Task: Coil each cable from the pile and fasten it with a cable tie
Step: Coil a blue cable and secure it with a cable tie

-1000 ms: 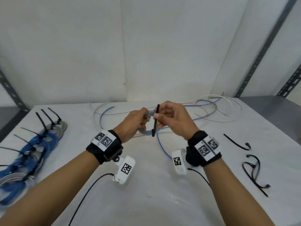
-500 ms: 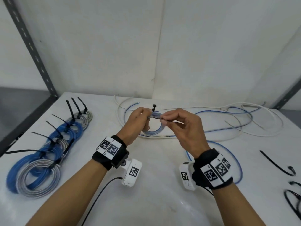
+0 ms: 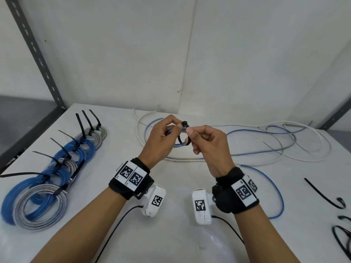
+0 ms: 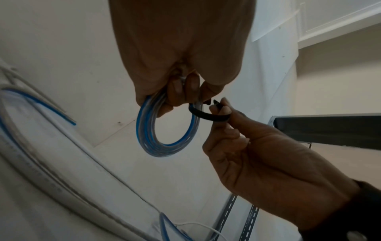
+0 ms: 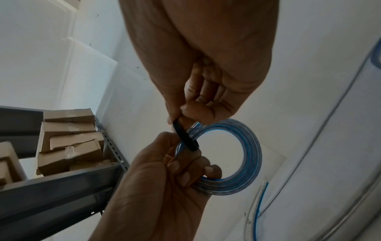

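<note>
The small round coil of blue and clear cable (image 4: 167,130) is held in the air above the white table (image 3: 180,234), between the two hands, near the middle of the head view. The left hand (image 3: 161,141) grips the coil at its top part, with the fingers (image 4: 181,93) curled around the strands. The right hand (image 3: 207,147) pinches the black plastic cable tie (image 4: 208,115) between thumb and forefinger; the tie passes around the coil strands in a loose loop, and its small square head (image 3: 184,123) stands just above the fingertips of both hands. In the right wrist view the black strap (image 5: 185,138) goes from the right fingers down through the ring of the coil (image 5: 233,156). Behind the hands, loose white and blue cables (image 3: 266,141) lie spread on the table. At the left side a row of finished blue and grey coils (image 3: 53,177) lies, each with a black tie around it and the tail sticking up. At the right edge some spare black cable ties (image 3: 322,194) lie on the table
</note>
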Tool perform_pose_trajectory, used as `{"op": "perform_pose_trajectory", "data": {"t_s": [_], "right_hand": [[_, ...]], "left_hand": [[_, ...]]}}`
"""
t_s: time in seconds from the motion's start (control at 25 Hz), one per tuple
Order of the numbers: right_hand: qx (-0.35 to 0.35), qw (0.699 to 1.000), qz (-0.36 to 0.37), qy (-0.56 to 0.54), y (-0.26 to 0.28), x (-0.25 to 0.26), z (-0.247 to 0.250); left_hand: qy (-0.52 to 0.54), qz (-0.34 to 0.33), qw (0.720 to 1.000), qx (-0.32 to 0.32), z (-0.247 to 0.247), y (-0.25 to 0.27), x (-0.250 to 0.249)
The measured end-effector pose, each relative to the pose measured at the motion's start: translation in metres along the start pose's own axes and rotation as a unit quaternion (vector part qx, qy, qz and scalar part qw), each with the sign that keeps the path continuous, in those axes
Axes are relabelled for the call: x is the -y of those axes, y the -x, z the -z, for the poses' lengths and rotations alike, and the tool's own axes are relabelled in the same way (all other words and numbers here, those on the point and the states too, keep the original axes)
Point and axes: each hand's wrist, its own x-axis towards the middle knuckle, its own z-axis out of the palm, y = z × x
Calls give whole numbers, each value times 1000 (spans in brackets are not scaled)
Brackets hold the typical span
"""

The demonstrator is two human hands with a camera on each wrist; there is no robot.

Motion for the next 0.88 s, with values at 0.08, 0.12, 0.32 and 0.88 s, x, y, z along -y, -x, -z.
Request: {"op": "perform_pose_trajectory", "data": {"t_s": [0.08,0.12,0.32,0.88], "right_hand": [[2,1000,0,0,-2,0,0],[2,1000,-4,0,-2,0,0],[3,999,-33,-25,-3,1,4],[-110,992,-60,33,-28,33,19]], "left_hand": [[-11,-9,1000,5,-1,2,-2],[-14,-10,1000,7,-1,3,-4],[-38,-26,999,22,-1,1,1],[-4,-23,993,116,-16,17,-15]]}}
